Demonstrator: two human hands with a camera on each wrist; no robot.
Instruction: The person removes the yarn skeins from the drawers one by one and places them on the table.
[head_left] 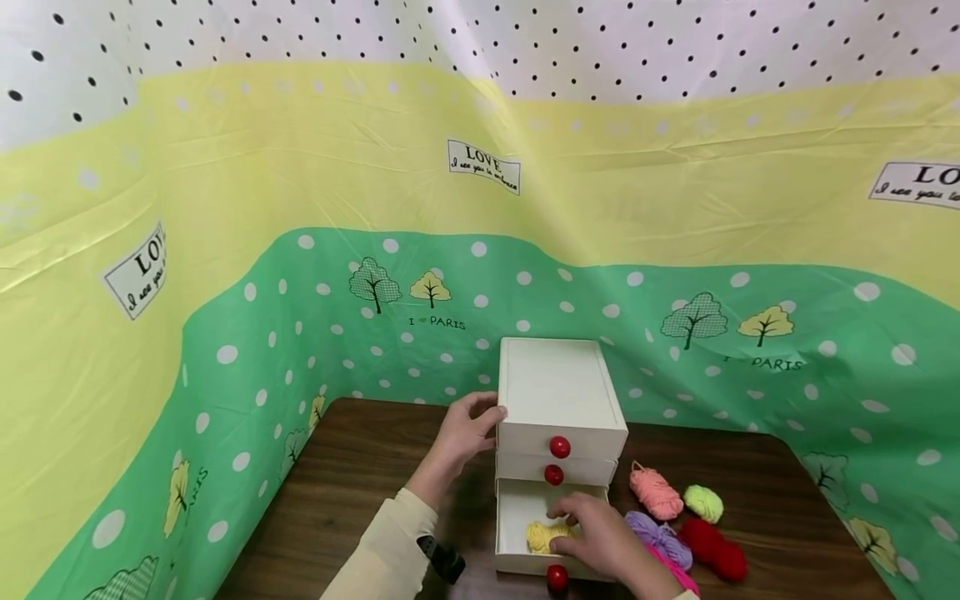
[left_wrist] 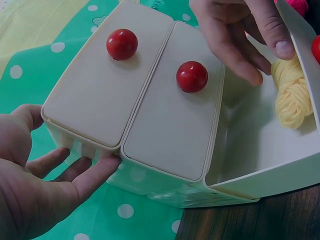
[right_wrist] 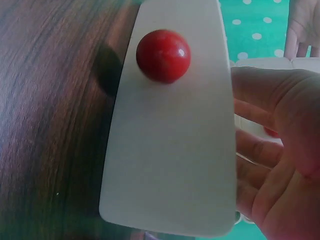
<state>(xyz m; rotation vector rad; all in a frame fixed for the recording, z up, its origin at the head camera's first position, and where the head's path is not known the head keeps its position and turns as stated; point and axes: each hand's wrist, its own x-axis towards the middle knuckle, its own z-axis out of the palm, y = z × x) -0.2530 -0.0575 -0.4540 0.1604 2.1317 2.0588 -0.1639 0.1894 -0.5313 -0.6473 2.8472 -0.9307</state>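
Note:
A small white drawer cabinet point(head_left: 558, 379) with red knobs stands on the table, its bottom drawer point(head_left: 513, 500) pulled out. My left hand point(head_left: 467, 429) steadies the cabinet's left side, fingertips touching it in the left wrist view. Inside the open drawer lies a skein of yellow yarn point(left_wrist: 292, 95). Over that drawer hovers my right hand point(head_left: 596, 533), thumb close to the yarn and fingers spread apart from it. From the right wrist, the drawer front point(right_wrist: 167, 145) hides the yarn and part of the fingers.
Right of the cabinet lie several more skeins: salmon yarn point(head_left: 656, 492), lime yarn point(head_left: 703, 503), purple yarn point(head_left: 660, 537), red yarn point(head_left: 714, 550) and a partly hidden pink one. A patterned curtain point(head_left: 420, 358) hangs behind the dark wooden table point(head_left: 360, 475).

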